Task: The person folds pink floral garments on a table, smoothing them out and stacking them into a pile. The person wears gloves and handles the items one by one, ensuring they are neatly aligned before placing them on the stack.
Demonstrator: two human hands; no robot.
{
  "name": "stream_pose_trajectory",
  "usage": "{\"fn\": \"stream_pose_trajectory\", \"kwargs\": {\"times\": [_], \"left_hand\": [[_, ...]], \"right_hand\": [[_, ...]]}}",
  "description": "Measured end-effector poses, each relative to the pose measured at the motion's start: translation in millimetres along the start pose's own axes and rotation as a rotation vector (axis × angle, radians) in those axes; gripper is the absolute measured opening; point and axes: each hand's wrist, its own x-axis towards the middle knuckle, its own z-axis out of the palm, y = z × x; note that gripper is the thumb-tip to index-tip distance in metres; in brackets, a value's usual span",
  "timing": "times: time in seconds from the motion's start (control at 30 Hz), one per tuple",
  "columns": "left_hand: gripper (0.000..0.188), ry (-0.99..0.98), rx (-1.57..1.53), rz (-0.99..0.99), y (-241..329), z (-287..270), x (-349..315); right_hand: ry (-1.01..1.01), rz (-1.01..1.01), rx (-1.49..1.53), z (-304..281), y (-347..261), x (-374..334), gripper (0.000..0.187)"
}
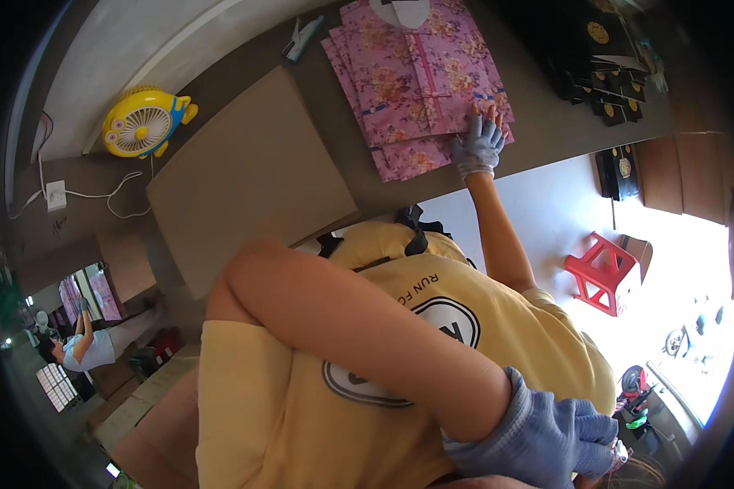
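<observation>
My right hand [480, 143], in a grey fingerless glove, lies with its fingers spread on the lower right corner of a stack of flat pink floral pieces [404, 77]. The stack's layers are slightly fanned, and a pink band runs down the top piece. Bent across my chest, my left arm brings my left hand [538, 432], also gloved, up to the lower right of the view. Its fingers are curled closed near some strands of hair; what they hold, if anything, is hidden. A large plain brown board [249, 163] lies on the dark table [347, 175], left of the stack.
A yellow fan [143, 122] and a white socket with cables [55, 196] are at the left. A light blue tool [303, 38] lies behind the board. Black-and-gold packets [616, 90] stand far right; a red stool [602, 273] is on the floor. Another person [94, 350] works at far left.
</observation>
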Motion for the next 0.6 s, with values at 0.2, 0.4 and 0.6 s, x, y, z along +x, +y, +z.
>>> {"fn": "stream_pose_trajectory", "kwargs": {"times": [0.2,0.4,0.6], "left_hand": [[0.042,-0.044,0.270,0.033,-13,-29,-4],[0.027,0.364,0.283,-0.207,-29,-116,-63],[0.104,0.826,1.524,-1.304,-120,-223,-239]], "right_hand": [[0.117,-0.112,0.038,-13,24,15,0.064],[0.225,0.319,0.869,12,75,40,0.025],[0.247,0.678,1.462,7,92,44,0.019]]}}
